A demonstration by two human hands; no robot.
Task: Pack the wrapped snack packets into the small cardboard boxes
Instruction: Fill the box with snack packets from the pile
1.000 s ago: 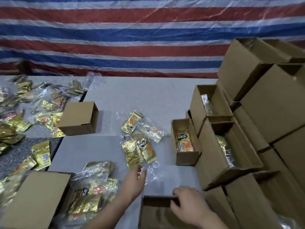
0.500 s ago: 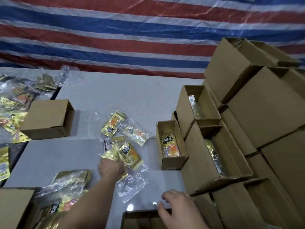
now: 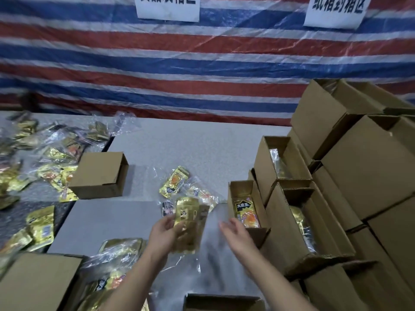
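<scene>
Where the view meets its near edge, an open box (image 3: 222, 301) shows only its far rim; its contents cannot be seen, and it is probably the box being filled. Above it the left hand (image 3: 165, 232) grips a gold snack packet (image 3: 187, 223) in its clear wrapping, lifted off the counter (image 3: 197, 149) and held upright, likely so that it can be passed or steadied before packing. The right hand (image 3: 238, 233) is open, fingers straight, palm turned toward the packet and apart from it, apparently ready to receive it; blur hides whether it touches the trailing wrap.

At near left, a large carton (image 3: 33, 281) lies beside a clear bag of packets (image 3: 116, 261). Just beyond the hands, loose packets (image 3: 174, 182) rest on the counter within easy reach, which suits their use as the working supply.

Right of the hands, a small box (image 3: 246, 205) stands open-topped with one orange-and-gold packet upright inside it. Beside it, two tilted boxes (image 3: 298, 225) each hold a wrapped packet, their openings turned toward the person. Behind and right, further stacked boxes (image 3: 363, 167) form a wall; their insides are hidden.

At mid left, a box on its side (image 3: 101, 176) faces its opening rightward, contents unseen. Far left, a heap of packets (image 3: 40, 158) covers a darker surface. A striped tarpaulin (image 3: 202, 70) carrying two paper signs (image 3: 167, 7) closes the scene.
</scene>
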